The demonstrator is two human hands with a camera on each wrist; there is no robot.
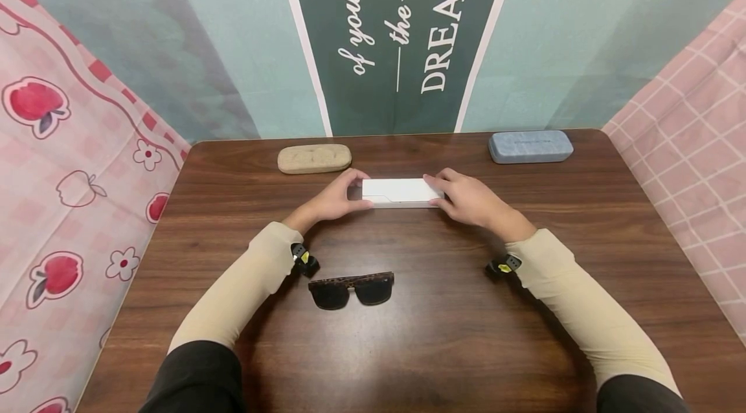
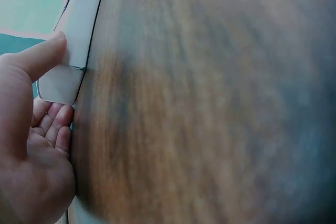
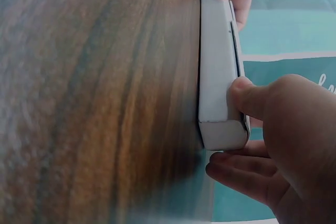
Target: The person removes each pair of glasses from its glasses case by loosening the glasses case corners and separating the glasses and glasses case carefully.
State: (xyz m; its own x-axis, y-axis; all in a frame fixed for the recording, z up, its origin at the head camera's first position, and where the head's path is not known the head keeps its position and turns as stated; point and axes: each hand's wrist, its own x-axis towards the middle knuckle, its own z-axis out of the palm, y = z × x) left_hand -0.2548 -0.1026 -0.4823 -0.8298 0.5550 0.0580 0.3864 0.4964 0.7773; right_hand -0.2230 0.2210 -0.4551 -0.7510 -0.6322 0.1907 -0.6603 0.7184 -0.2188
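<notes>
A long white cardboard box point(image 1: 401, 190) lies on the table between both hands, a flap seam running along its top. My left hand point(image 1: 337, 195) grips its left end; in the left wrist view the thumb point(image 2: 44, 56) lies against the side and the other fingers bend by the end. At the opposite end my right hand point(image 1: 469, 198) holds the box, its thumb point(image 3: 247, 95) on the near side and fingers around the far side. Closer to me, a pair of sunglasses point(image 1: 352, 290) with dark lenses and a tortoiseshell-patterned frame rests on the wood.
Behind the left hand stands a beige glasses case point(image 1: 315, 158). A blue glasses case point(image 1: 531, 146) sits at the table's back right. The brown wooden table point(image 1: 443, 335) meets a teal-and-green printed backdrop point(image 1: 402, 102), with pink cloths on both sides.
</notes>
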